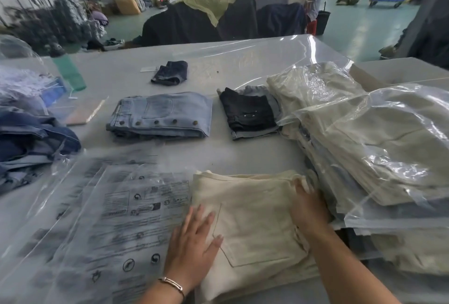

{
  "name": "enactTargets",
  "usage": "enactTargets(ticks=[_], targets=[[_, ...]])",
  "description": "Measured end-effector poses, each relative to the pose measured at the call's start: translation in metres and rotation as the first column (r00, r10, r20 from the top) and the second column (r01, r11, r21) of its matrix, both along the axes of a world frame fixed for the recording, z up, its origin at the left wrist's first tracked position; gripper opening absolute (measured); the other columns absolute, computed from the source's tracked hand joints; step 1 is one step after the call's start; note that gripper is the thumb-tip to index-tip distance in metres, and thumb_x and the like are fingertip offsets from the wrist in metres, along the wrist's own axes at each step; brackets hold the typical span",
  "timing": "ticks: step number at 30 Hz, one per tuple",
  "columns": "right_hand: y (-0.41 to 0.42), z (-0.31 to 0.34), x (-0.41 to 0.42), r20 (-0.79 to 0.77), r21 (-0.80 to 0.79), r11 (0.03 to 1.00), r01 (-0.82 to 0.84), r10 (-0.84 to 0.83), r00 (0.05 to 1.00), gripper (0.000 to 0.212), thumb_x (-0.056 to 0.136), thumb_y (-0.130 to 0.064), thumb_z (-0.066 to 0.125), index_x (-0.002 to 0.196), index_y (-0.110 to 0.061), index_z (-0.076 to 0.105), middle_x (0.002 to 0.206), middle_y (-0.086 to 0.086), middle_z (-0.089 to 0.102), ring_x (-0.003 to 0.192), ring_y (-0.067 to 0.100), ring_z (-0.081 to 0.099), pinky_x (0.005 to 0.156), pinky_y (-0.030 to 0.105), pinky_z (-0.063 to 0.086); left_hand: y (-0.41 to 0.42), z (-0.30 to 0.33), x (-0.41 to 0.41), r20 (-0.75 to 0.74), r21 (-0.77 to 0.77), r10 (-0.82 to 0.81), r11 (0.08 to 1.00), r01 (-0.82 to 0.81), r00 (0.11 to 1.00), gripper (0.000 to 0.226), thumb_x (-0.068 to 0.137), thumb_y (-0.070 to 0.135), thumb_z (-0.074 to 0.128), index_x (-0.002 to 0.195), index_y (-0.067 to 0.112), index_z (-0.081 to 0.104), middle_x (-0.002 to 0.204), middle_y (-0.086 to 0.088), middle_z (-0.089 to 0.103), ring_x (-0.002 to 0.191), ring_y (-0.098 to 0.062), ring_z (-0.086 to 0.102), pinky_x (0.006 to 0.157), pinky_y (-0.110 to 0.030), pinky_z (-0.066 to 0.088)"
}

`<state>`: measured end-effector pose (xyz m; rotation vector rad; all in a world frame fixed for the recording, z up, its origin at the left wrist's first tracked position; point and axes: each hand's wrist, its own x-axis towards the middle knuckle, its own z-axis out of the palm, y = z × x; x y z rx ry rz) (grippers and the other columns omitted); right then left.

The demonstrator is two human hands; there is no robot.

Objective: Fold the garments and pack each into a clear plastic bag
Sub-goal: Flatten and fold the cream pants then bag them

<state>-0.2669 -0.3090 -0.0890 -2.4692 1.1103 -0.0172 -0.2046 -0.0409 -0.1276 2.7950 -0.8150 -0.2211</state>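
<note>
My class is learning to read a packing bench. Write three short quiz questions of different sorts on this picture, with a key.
1. True or false: the left hand lies flat on the cream trousers.
2. Which lies left of the cream trousers? A) printed plastic bag B) black shorts C) stack of bagged garments
3. Fill in: the folded light blue jeans show a row of ___ buttons.

Key: 1 true; 2 A; 3 five.

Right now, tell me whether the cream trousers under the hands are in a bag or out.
Out. The folded cream trousers lie bare on the table; the printed bag lies flat beside them.
</note>
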Motion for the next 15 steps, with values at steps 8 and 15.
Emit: enactTargets(ticks=[8,15], targets=[[0.038,-0.033,0.026,-0.118,-0.296,0.856,-0.425,0.408,0.905,0.062,0.100,-0.044,0.021,0.153,-0.027,-0.008,0.160,0.006,-0.016,0.146,0.027,-0.021,0.110,0.047,-0.024,-0.021,-0.001,0.009,0.043,0.070,0.004,0.998,-0.007,0.999,0.060,0.089,0.052,0.024,0.147,0.041,0.020,0.160,0.010,-0.013,0.139,-0.009,-0.030,0.117,-0.043,-0.011],[0.057,-0.047,0.017,-0.092,-0.342,0.810,-0.477,0.476,0.874,0.069,0.082,-0.060,0.034,0.137,-0.025,0.054,0.144,0.010,0.049,0.131,0.032,0.047,0.108,0.045,0.012,-0.046,-0.014,0.070,0.089,0.108,-0.034,0.994,0.025,0.995,0.068,0.094,0.060,0.019,0.152,0.035,-0.006,0.158,0.011,-0.022,0.143,-0.010,-0.024,0.118,-0.044,-0.010]])
